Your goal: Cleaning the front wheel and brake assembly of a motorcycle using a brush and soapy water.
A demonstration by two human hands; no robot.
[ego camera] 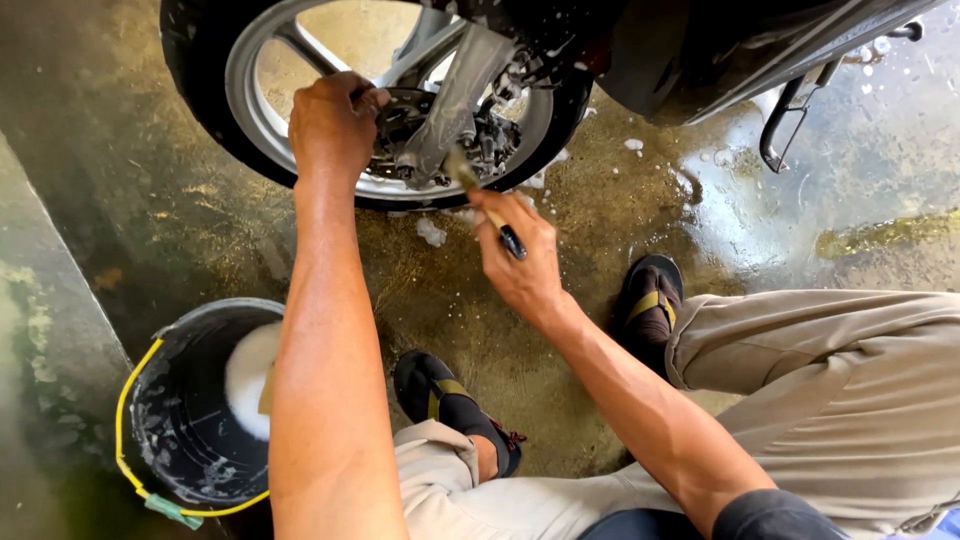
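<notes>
Fig.: left hand (pixel 333 122) grips silver-spoked black motorcycle wheel (pixel 250 120); right hand (pixel 517 262) clenches small black-handled brush (pixel 487 205) at hub. Risk: wet soapy concrete floor (pixel 600 230) w/ sandals, so a slip near black suds bucket (pixel 190 420).

One head-worn camera looks steeply down, close over a motorcycle wheel (pixel 400 100) and wet floor (pixel 600 200).

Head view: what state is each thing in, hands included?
Left hand: closed on a wheel spoke.
Right hand: grip shut on the brush.
Brush: tip at the wheel hub, handle in the right hand.
Wheel: wet, flecked with foam.
Bucket: upright, open, foam inside.
Floor: wet, with foam patches.
Kickstand: down.
</notes>
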